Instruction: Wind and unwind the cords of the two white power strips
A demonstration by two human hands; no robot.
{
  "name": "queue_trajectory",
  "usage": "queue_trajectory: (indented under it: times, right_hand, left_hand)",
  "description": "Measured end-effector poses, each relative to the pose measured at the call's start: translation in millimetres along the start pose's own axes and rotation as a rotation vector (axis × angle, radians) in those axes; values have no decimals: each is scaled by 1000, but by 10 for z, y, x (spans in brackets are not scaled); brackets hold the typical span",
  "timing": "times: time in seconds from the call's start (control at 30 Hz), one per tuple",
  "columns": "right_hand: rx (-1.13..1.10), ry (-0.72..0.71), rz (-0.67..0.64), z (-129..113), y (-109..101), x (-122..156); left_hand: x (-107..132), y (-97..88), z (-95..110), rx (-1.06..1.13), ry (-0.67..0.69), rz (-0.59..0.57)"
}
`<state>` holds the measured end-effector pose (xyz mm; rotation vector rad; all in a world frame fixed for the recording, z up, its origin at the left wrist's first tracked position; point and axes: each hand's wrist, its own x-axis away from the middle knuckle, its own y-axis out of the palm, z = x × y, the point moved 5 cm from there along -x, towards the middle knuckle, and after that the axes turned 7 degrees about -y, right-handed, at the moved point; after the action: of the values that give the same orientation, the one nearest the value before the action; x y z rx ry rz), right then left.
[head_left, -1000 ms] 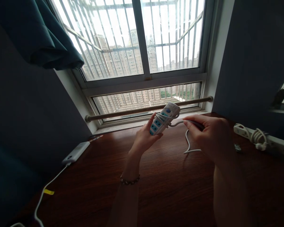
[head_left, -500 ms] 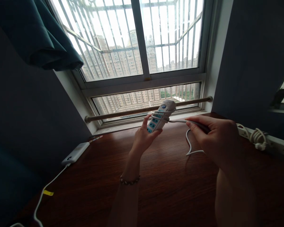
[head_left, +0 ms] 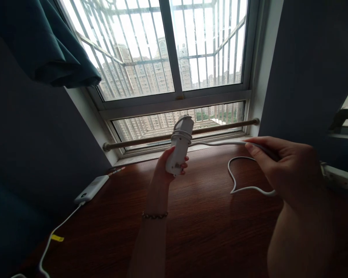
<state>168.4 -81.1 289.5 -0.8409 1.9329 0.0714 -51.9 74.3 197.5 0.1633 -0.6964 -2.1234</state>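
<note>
My left hand (head_left: 165, 164) is closed around the lower end of a white power strip (head_left: 178, 154), held tilted above the table with its back towards me. Several turns of white cord wrap round the strip's middle. From there the power cord (head_left: 216, 144) stretches to the right, into my right hand (head_left: 287, 170), which pinches it between thumb and fingers. A loose loop of the same-looking cord lies on the table below, running under my right hand. The cord's far end is hidden.
The brown wooden table (head_left: 203, 224) reaches to the window, where a metal rail (head_left: 220, 128) crosses. A white power bank (head_left: 92, 190) with a cable lies at the left. Another white power strip (head_left: 340, 177) lies at the right, partly hidden by my hand. A teal curtain (head_left: 60, 58) hangs at upper left.
My left hand has turned the power strip over: its blue sockets faced me before, now its back does. My right hand has moved right, drawing out a longer stretch of cord.
</note>
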Motion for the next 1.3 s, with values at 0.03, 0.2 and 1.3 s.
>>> queue_trajectory:
  times: [0.03,0.2,1.3]
  right_hand:
    - [0,7,3,20,-8,-5]
    - [-63,15,61,-55,-44,36]
    - [59,-193,-21,-82,-9,10]
  left_hand:
    - [17,-11,20,65,2,-66]
    - [70,-64,39,375,0,-241]
    - [101,324,42,-1247,590,639]
